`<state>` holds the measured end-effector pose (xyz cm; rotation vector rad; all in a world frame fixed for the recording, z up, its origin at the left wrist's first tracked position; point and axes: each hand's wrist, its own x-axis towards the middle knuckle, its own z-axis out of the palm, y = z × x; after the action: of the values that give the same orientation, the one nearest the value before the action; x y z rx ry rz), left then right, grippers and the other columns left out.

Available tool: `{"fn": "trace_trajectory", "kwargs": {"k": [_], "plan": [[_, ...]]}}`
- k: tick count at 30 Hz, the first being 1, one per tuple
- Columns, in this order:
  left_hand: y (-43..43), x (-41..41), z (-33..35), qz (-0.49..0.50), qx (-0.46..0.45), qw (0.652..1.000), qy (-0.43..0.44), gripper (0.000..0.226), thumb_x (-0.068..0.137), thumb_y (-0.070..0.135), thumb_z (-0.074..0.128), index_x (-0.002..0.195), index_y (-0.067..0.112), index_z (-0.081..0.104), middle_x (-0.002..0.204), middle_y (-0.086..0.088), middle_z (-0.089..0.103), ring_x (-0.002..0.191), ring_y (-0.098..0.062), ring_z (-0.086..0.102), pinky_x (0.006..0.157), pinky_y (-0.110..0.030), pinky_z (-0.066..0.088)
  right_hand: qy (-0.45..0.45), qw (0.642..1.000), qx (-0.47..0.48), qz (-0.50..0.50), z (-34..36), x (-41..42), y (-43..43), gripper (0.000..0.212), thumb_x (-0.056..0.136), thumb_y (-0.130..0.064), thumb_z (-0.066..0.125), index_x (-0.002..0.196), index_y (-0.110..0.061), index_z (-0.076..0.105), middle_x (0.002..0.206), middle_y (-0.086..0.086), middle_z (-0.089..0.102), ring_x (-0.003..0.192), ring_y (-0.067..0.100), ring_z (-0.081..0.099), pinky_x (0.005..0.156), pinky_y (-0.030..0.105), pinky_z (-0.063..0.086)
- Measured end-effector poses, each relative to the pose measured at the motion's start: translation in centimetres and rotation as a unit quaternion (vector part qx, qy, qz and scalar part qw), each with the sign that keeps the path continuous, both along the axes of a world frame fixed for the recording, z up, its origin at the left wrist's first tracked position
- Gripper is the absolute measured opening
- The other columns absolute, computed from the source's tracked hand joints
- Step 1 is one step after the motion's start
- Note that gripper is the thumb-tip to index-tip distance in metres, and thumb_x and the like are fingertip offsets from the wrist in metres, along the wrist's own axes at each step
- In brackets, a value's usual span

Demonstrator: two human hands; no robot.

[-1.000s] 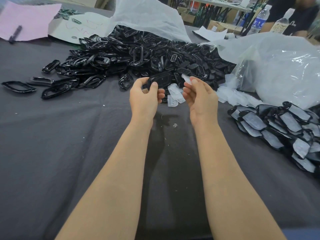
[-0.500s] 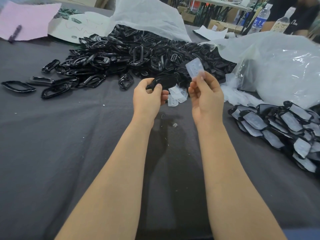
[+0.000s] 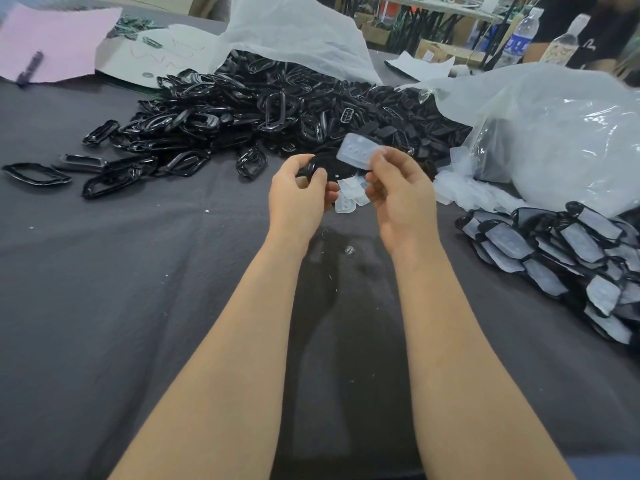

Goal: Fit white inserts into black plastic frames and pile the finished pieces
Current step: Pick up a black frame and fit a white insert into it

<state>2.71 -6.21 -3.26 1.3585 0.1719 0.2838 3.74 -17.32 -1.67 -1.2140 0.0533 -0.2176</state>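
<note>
At the desk's (image 3: 104, 271) right edge finished pieces (image 3: 571, 251) lie piled; left hand (image 3: 298, 199) grips a frame (image 3: 334, 167), right hand (image 3: 401, 195) pinches an unfitted insert (image 3: 356, 150).

The left hand (image 3: 300, 199) grips a black frame (image 3: 332, 167); the right hand (image 3: 401, 195) pinches a white insert (image 3: 356, 151) just above it (slightly blurred). Finished pieces (image 3: 568, 258) are piled at right on the grey cloth (image 3: 121, 289).
</note>
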Motion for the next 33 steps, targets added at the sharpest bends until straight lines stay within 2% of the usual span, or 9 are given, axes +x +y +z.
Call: {"fn": "trace_trajectory", "kwargs": {"k": [3,5,10,13,17,22,27,30,33], "plan": [[-0.1,0.1,-0.1,-0.015,0.008,1.000,-0.003,0.024,0.098,0.007,0.050,0.122,0.008,0.054,0.072,-0.001,0.066,0.056,0.001,0.062,0.057,-0.015,0.052,-0.016,0.991,-0.130,-0.008,-0.4,-0.1,0.4,0.016,0.091,-0.010,0.063,0.081,-0.023,0.063,0.071,-0.013,0.059,0.064,-0.004,0.054,0.062,0.012,0.045],[-0.2,0.0,0.0,-0.027,0.014,0.999,-0.010,0.025,0.098,0.007,0.051,0.122,0.006,0.056,0.074,-0.002,0.067,0.058,-0.001,0.063,0.060,-0.016,0.054,-0.031,0.986,-0.162,-0.016,-0.6,-0.1,0.5,0.017,0.091,-0.009,0.062,0.081,-0.023,0.062,0.076,-0.012,0.061,0.067,-0.006,0.056,0.067,0.013,0.048],[-0.3,-0.1,0.1,-0.052,0.017,0.998,-0.025,0.020,0.098,0.006,0.051,0.116,0.008,0.059,0.073,-0.002,0.067,0.059,-0.002,0.062,0.064,-0.019,0.056,-0.059,0.975,-0.211,-0.043,-1.0,0.0,0.5,0.020,0.092,-0.005,0.059,0.080,-0.021,0.059,0.080,0.001,0.063,0.079,0.015,0.061,0.075,0.025,0.054],[-0.4,-0.1,0.0,-0.057,0.022,0.998,-0.024,0.023,0.099,0.005,0.049,0.119,0.006,0.059,0.075,-0.004,0.066,0.062,-0.005,0.062,0.067,-0.022,0.057,-0.076,0.962,-0.252,-0.066,-1.1,0.0,0.4,0.022,0.093,-0.006,0.058,0.080,-0.024,0.057,0.081,0.003,0.064,0.078,0.017,0.064,0.076,0.029,0.056],[-0.4,0.1,-0.1,-0.058,0.022,0.998,-0.022,0.025,0.099,0.005,0.047,0.122,0.005,0.058,0.077,-0.006,0.066,0.065,-0.009,0.061,0.068,-0.023,0.057,-0.086,0.955,-0.274,-0.075,-1.2,0.1,0.4,0.025,0.092,-0.004,0.057,0.080,-0.026,0.056,0.084,0.005,0.065,0.080,0.020,0.065,0.079,0.034,0.056],[-0.3,0.2,-0.2,-0.051,0.023,0.998,-0.020,0.023,0.100,0.005,0.046,0.119,0.011,0.058,0.077,-0.005,0.066,0.065,-0.009,0.061,0.070,-0.025,0.056,-0.083,0.955,-0.282,-0.046,-1.2,0.2,0.1,0.023,0.093,-0.004,0.057,0.081,-0.024,0.056,0.079,0.001,0.064,0.072,0.008,0.065,0.076,0.028,0.056],[-0.3,0.3,-0.3,-0.050,0.033,0.998,-0.021,0.029,0.100,0.006,0.046,0.128,0.009,0.055,0.075,-0.003,0.065,0.064,-0.007,0.061,0.069,-0.023,0.056,-0.091,0.946,-0.301,-0.071,-1.1,0.0,0.4,0.026,0.093,-0.004,0.056,0.081,-0.027,0.053,0.083,0.007,0.064,0.082,0.027,0.067,0.083,0.043,0.055],[-0.3,0.3,-0.3,-0.054,0.037,0.998,-0.023,0.033,0.100,0.006,0.046,0.132,0.007,0.052,0.076,-0.004,0.065,0.064,-0.008,0.060,0.069,-0.023,0.055,-0.084,0.951,-0.287,-0.077,-1.2,0.0,0.4,0.023,0.092,-0.005,0.058,0.088,-0.026,0.049,0.084,0.010,0.064,0.081,0.028,0.066,0.083,0.042,0.055],[-0.4,0.2,-0.2,-0.055,0.041,0.997,-0.025,0.033,0.100,0.005,0.045,0.133,0.006,0.052,0.079,-0.007,0.065,0.067,-0.010,0.060,0.070,-0.024,0.055,-0.053,0.966,-0.243,-0.069,-1.3,0.2,0.2,0.022,0.092,-0.007,0.060,0.104,-0.018,0.046,0.088,0.011,0.066,0.079,0.020,0.068,0.082,0.034,0.056]]}}
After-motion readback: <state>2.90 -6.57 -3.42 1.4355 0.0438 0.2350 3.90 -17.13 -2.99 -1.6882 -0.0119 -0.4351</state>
